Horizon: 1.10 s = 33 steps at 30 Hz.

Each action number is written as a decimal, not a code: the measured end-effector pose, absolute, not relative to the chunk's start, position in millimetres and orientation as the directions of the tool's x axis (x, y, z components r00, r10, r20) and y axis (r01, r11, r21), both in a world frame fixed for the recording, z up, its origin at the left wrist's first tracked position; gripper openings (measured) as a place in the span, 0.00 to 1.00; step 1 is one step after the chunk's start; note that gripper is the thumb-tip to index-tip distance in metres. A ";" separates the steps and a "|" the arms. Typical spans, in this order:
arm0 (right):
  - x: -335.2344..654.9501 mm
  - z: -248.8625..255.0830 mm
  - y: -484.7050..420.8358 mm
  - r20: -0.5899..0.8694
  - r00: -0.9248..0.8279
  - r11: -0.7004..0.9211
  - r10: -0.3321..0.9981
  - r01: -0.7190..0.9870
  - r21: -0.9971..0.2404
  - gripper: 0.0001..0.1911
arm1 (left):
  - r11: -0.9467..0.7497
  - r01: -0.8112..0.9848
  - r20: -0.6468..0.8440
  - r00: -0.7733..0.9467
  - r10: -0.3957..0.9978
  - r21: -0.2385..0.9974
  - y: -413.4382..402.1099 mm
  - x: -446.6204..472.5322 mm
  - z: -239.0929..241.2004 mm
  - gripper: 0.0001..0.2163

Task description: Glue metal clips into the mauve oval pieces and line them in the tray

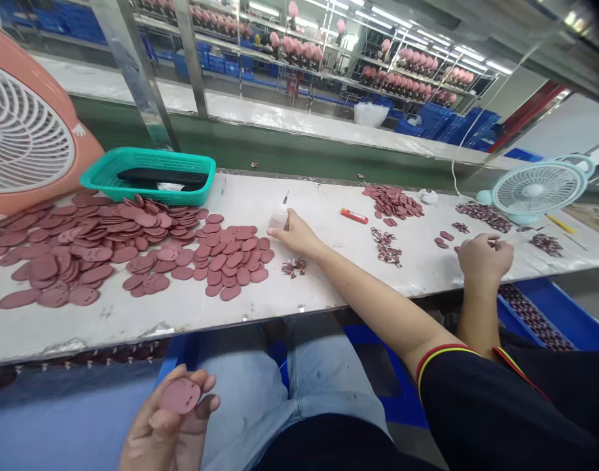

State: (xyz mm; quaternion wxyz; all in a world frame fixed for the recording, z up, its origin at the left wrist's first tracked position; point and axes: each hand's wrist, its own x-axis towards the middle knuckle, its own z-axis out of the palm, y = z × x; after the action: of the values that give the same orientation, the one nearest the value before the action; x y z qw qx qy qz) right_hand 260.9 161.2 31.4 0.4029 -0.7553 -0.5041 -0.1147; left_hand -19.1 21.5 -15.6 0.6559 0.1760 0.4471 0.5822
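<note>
Nearest, the left hand [169, 425] cups one matte, rounded maroon disc [180, 396] above the jeans [250, 386]. The right hand [292, 234] grips a translucent plastic squeeze bottle [279, 217] mid-tabletop [132, 327], just beside dozens of piled discs [230, 255] — farther right, a co-worker's hand [484, 258] closes over something too small to tell; beyond the piles, one teal plastic basket [146, 173].

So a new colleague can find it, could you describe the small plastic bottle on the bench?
On the long white workbench, right of the mauve discs, stands a translucent squeeze bottle with a thin nozzle. A hand touches it, unlike the red-and-orange tube nearby.
</note>
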 end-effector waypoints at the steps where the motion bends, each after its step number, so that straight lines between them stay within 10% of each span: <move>1: 264.4 30.2 158.2 0.538 0.442 -0.180 0.718 0.864 -0.470 0.19 | 0.262 -0.600 -0.387 -0.088 0.918 0.756 22.1 -18.8 -15.7 0.21; 5: 276.8 26.1 136.9 0.208 0.119 0.009 0.971 0.850 -0.527 0.16 | 0.262 -0.595 -0.402 -0.112 0.909 0.760 22.8 -17.4 -15.5 0.22; 10: 292.6 20.0 100.9 0.106 -0.128 0.166 0.986 0.779 -0.605 0.15 | 0.284 -0.591 -0.415 -0.095 0.905 0.755 20.9 -12.2 -13.8 0.23; 20: 296.5 13.2 43.1 0.106 0.097 0.029 0.990 0.588 -0.808 0.09 | 0.398 -0.601 -0.499 -0.001 0.867 0.693 8.0 5.9 6.1 0.19; 28: 211.9 42.1 -1.7 -0.045 -0.167 -0.044 0.985 0.010 -0.999 0.09 | 0.576 -0.509 -0.575 0.181 0.798 0.640 -3.6 16.0 20.8 0.20; 33: 186.4 51.8 -1.1 0.116 -0.196 0.139 0.974 0.108 -0.984 0.06 | 0.584 -0.468 -0.485 0.326 0.811 0.663 -2.7 9.0 13.2 0.19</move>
State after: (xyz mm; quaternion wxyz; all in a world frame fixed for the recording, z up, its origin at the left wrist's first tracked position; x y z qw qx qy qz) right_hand 186.4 -1.1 51.8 0.4502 -0.4463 -0.6057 0.4810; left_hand 9.0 -2.7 13.2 0.7875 0.2072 0.4149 0.4060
